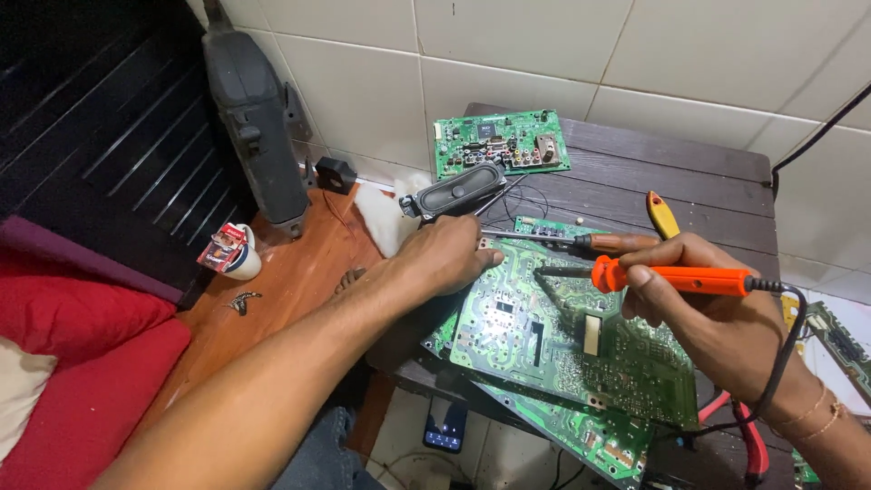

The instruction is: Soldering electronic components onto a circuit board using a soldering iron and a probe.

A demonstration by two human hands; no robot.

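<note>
Right hand [703, 290] grips the orange soldering iron [676, 279] over the green circuit board [562, 340] overhanging the table's lower edge; left hand [445, 254] pinches a thin probe [508, 236], screwdriver [603, 242] crowding just above.

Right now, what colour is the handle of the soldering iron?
Bright orange; the soldering iron in the right hand shows best in the head view.

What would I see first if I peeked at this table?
Probably the bright orange-handled soldering iron in the right hand, its tip over the big green circuit board in the middle of the dark wooden table. The left hand rests on the board's left edge. A red cushion glows at bottom left.
</note>
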